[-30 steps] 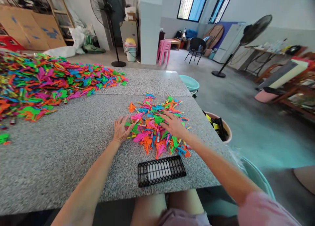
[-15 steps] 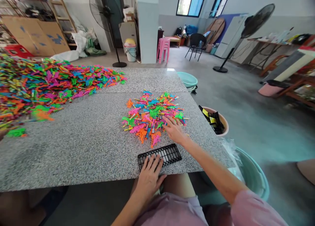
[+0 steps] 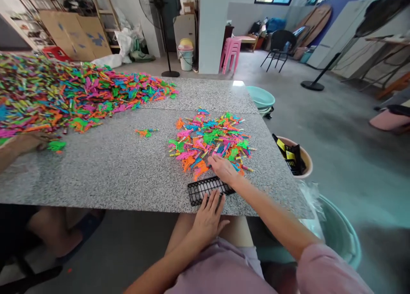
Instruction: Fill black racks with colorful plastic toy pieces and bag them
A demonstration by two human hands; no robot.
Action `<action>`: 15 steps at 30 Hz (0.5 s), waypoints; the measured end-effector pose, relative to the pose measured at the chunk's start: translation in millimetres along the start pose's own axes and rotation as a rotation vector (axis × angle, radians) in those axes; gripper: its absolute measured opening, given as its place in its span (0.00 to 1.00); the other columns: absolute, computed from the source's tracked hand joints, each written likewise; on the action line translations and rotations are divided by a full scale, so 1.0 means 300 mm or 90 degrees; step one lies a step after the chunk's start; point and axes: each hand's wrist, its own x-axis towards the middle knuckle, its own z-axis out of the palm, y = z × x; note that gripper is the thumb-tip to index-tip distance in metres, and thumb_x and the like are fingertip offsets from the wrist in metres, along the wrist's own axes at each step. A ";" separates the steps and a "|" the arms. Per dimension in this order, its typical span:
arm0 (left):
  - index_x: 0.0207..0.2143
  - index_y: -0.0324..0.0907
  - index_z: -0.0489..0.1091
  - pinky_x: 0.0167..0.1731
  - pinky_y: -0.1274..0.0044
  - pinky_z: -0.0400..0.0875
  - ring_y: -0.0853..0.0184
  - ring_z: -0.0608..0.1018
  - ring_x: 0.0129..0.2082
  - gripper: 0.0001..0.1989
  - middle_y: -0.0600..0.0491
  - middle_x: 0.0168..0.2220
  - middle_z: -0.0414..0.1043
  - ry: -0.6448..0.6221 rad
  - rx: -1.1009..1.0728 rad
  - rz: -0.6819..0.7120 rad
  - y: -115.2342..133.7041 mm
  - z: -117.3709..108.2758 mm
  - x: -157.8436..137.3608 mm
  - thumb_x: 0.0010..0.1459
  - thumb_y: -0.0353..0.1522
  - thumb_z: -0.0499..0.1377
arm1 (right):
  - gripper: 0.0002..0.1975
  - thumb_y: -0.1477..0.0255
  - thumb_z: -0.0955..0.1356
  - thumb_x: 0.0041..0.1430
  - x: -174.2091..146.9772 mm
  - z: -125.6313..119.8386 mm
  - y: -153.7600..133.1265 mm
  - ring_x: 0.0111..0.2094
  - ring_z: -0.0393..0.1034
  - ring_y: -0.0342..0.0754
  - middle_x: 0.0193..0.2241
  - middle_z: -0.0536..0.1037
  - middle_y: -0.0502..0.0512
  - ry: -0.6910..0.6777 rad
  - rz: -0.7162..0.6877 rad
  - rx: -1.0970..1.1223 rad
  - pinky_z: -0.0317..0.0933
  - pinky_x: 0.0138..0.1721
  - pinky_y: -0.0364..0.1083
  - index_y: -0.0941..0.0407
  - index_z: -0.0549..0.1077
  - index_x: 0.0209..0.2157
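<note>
My left hand (image 3: 209, 213) lies with fingers stretched out on the near edge of a black plastic lattice tray (image 3: 198, 191), which rests by the table's front edge. My right hand (image 3: 224, 169) is at the near side of a small pile of colourful plastic toy guns (image 3: 209, 137), just beyond the tray. Its fingers are closed together, pointing left; whatever they may grip is hidden. An orange toy gun (image 3: 200, 169) lies just left of those fingertips. The toys are pink, green, orange and blue, with striped sticks among them.
A far larger heap of toys (image 3: 80, 91) covers the table's left, where a co-worker's hand (image 3: 32, 141) reaches in. One orange-green toy (image 3: 144, 132) lies between the piles. Right of the table stand a pink tub (image 3: 308, 159) with black trays and a teal tub (image 3: 347, 230).
My right hand has gone from spread fingers over the pile to closed fingers at its near edge. An orange-green toy now lies between the piles. The view has shifted left.
</note>
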 end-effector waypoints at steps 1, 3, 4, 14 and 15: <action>0.68 0.34 0.46 0.64 0.58 0.49 0.50 0.52 0.69 0.38 0.36 0.69 0.47 -0.002 -0.003 0.007 0.001 0.006 0.008 0.65 0.49 0.49 | 0.11 0.81 0.62 0.63 -0.005 0.004 -0.007 0.43 0.71 0.51 0.38 0.76 0.59 0.009 0.078 0.021 0.63 0.45 0.46 0.58 0.69 0.45; 0.68 0.33 0.45 0.64 0.59 0.49 0.49 0.51 0.69 0.39 0.35 0.69 0.45 -0.007 -0.004 0.023 0.003 0.013 0.008 0.65 0.48 0.50 | 0.14 0.79 0.64 0.62 0.001 0.009 -0.016 0.42 0.72 0.53 0.40 0.77 0.61 0.031 0.231 0.064 0.63 0.41 0.46 0.59 0.68 0.50; 0.68 0.33 0.46 0.64 0.60 0.48 0.49 0.50 0.69 0.38 0.35 0.69 0.45 -0.009 -0.003 0.027 0.005 0.014 0.002 0.65 0.48 0.50 | 0.15 0.78 0.66 0.61 0.008 0.009 -0.020 0.42 0.72 0.53 0.41 0.77 0.62 0.035 0.275 0.089 0.63 0.41 0.46 0.60 0.67 0.50; 0.61 0.34 0.61 0.62 0.58 0.57 0.49 0.65 0.63 0.32 0.36 0.60 0.65 0.031 -0.160 -0.026 0.049 0.096 -0.046 0.60 0.45 0.58 | 0.04 0.72 0.69 0.54 -0.224 0.045 -0.267 0.27 0.75 0.48 0.25 0.79 0.49 -0.091 0.293 0.594 0.67 0.34 0.45 0.55 0.76 0.34; 0.60 0.34 0.63 0.60 0.58 0.59 0.49 0.67 0.61 0.31 0.36 0.58 0.68 0.029 -0.177 -0.028 0.050 0.115 -0.048 0.60 0.43 0.58 | 0.04 0.71 0.70 0.54 -0.257 0.054 -0.295 0.30 0.76 0.49 0.27 0.80 0.50 -0.073 0.302 0.581 0.68 0.36 0.46 0.54 0.77 0.34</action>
